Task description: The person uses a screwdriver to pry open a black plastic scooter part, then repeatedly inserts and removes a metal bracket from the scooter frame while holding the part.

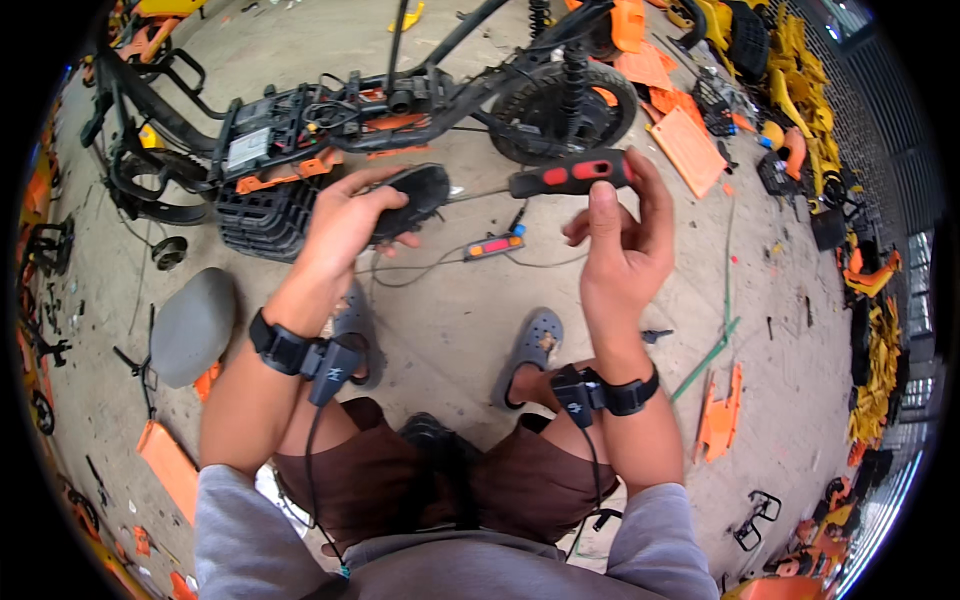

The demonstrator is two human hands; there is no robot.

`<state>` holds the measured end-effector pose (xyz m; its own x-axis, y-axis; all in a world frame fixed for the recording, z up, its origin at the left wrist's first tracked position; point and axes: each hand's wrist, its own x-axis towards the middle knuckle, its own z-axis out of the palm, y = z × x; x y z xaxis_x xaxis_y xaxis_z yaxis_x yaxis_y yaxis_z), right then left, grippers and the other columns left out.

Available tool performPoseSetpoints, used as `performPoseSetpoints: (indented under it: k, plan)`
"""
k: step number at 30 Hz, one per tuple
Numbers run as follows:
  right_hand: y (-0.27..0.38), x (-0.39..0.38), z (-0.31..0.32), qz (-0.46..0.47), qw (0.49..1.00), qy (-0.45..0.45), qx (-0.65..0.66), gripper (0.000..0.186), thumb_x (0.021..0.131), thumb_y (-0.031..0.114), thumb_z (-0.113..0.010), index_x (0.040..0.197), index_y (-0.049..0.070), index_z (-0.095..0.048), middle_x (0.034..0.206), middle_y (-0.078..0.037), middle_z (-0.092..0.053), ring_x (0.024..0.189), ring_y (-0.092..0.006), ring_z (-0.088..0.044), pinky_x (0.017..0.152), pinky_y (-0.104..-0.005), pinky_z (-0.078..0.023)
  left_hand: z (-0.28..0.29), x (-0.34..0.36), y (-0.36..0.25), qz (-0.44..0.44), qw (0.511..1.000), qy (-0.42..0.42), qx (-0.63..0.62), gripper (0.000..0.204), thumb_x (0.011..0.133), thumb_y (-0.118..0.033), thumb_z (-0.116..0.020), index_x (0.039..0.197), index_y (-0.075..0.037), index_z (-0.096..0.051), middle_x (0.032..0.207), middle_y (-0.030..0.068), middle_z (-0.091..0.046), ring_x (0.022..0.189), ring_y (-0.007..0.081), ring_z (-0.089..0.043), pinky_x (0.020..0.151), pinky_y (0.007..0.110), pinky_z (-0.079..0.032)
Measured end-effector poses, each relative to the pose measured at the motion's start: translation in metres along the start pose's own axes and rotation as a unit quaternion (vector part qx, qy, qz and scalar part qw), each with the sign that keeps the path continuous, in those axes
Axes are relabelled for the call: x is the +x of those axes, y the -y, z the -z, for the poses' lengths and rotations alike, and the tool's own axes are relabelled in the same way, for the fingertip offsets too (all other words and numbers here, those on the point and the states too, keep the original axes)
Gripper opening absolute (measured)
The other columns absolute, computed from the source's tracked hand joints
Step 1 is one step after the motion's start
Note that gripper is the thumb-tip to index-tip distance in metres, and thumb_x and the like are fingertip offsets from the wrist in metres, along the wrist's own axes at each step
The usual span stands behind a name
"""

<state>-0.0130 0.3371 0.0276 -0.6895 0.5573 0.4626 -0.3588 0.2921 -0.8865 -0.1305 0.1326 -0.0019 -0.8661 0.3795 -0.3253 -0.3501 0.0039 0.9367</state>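
Note:
My left hand [345, 225] grips a dark oval plastic part [420, 198] at upper centre, thumb across its near face. My right hand [625, 260] holds a screwdriver with a thick black and red handle [545, 180] between thumb and index finger, other fingers curled. The metal shaft points left toward the dark part; whether its tip touches it is unclear. Beyond my hands stands a stripped scooter frame [300, 120] with wires and black modules. A small red, yellow and blue device [492, 247] lies on the floor below the shaft, with cables around it.
A wheel [520, 135] is on the frame's right end. A grey seat-like pad [192, 325] lies left of my feet. Orange panels [688, 150] and piled yellow parts [800, 90] line the right. A green strip [705, 360] and an orange piece [718, 420] lie beside my right arm.

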Motion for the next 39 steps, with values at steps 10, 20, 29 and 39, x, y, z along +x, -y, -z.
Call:
performPoseSetpoints:
  k: [10, 20, 29, 39]
  plan:
    - [-0.002, 0.002, 0.007, 0.004, 0.999, 0.028, -0.043, 0.048, 0.093, 0.005, -0.058, 0.139, 0.000, -0.042, 0.125, -0.013, -0.055, 0.065, -0.0075, -0.060, 0.055, -0.0201, -0.047, -0.001, 0.002, 0.001, 0.003, 1.000, -0.004, -0.004, 0.047, 0.084, -0.008, -0.057, 0.129, 0.006, -0.050, 0.094, 0.0151, -0.067, 0.060, 0.0212, -0.069, 0.042, 0.024, -0.045]
    - [-0.003, 0.001, 0.000, 0.013, 1.000, 0.003, 0.002, 0.043, 0.095, 0.008, -0.055, 0.134, 0.000, -0.039, 0.126, -0.019, -0.051, 0.059, -0.0124, -0.060, 0.049, -0.0226, -0.047, -0.001, 0.001, 0.000, 0.003, 1.000, -0.004, -0.011, 0.048, 0.084, -0.008, -0.057, 0.129, 0.006, -0.049, 0.094, 0.0151, -0.067, 0.060, 0.0214, -0.068, 0.042, 0.025, -0.045]
    - [0.000, 0.002, 0.000, -0.026, 0.999, -0.005, 0.046, 0.038, 0.093, 0.010, -0.060, 0.125, 0.001, -0.042, 0.120, -0.019, -0.055, 0.057, -0.0109, -0.058, 0.046, -0.0215, -0.045, -0.001, 0.000, -0.001, 0.000, 1.000, -0.010, -0.007, 0.046, 0.084, -0.007, -0.058, 0.127, 0.006, -0.051, 0.094, 0.0148, -0.067, 0.060, 0.0210, -0.068, 0.042, 0.024, -0.046]
    - [-0.002, 0.007, 0.003, -0.002, 0.993, -0.010, 0.116, 0.035, 0.095, 0.012, -0.058, 0.124, 0.000, -0.043, 0.124, -0.018, -0.056, 0.063, -0.0087, -0.059, 0.049, -0.0207, -0.047, -0.003, 0.000, -0.001, -0.004, 1.000, -0.001, -0.013, 0.046, 0.084, -0.007, -0.058, 0.127, 0.006, -0.050, 0.094, 0.0157, -0.067, 0.059, 0.0214, -0.069, 0.041, 0.025, -0.046]
